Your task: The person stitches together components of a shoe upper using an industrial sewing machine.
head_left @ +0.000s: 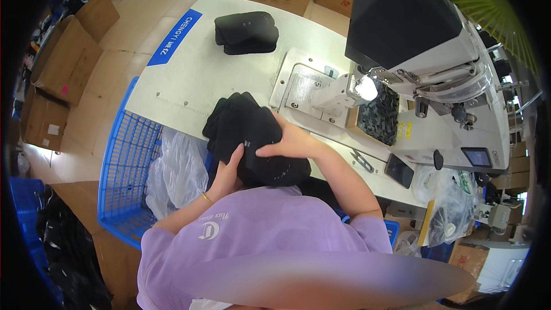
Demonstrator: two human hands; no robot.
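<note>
At the frame's centre, both hands are gripping a heap of black knitted fabric pieces (252, 135) on the white table (189, 74): left hand (228, 169) fingers clamped underneath, right hand (290, 140) fingers pressing on top.

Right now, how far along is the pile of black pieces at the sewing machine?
Looks done: a neat black stack on the table's far side. In hand: left hand and right hand hold a black bundle. Left: nothing under the sewing machine needle yet.

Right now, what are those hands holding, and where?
Both hold the black fabric pile: left hand at its near left edge, right hand flat on top.
</note>
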